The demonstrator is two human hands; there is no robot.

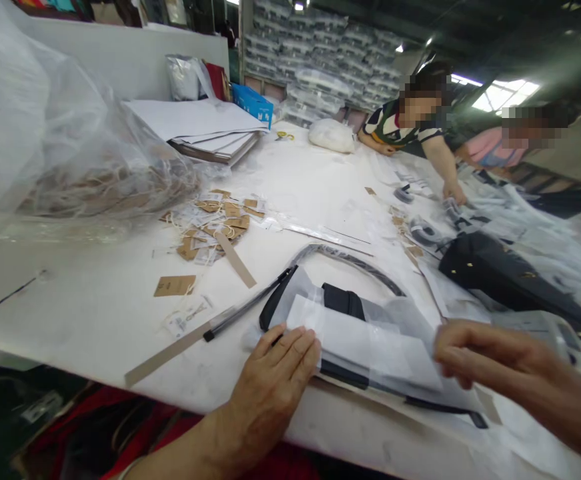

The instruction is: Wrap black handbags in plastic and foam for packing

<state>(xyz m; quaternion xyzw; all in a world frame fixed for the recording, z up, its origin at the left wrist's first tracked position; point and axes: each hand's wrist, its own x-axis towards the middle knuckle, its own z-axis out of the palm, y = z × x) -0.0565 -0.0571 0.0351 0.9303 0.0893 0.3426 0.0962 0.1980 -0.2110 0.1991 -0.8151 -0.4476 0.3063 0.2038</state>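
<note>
My left hand (275,377) lies flat, fingers together and stretched out, pressing the near left edge of a clear plastic bag (365,340) that holds a black folded item (343,301) with a black strap. My right hand (475,357) comes in from the right with fingers curled at the bag's right edge, pinching the plastic; it is blurred. The bag rests on a white table (95,320) near its front edge. A thin black rod (250,305) lies just left of the bag.
Brown paper tags (215,223) with strings are scattered at centre left, one tag (174,285) apart. A big clear bag (70,153) of tags sits at left, stacked sheets (210,130) behind. Two other people work at the far right, beside a black bag (500,277).
</note>
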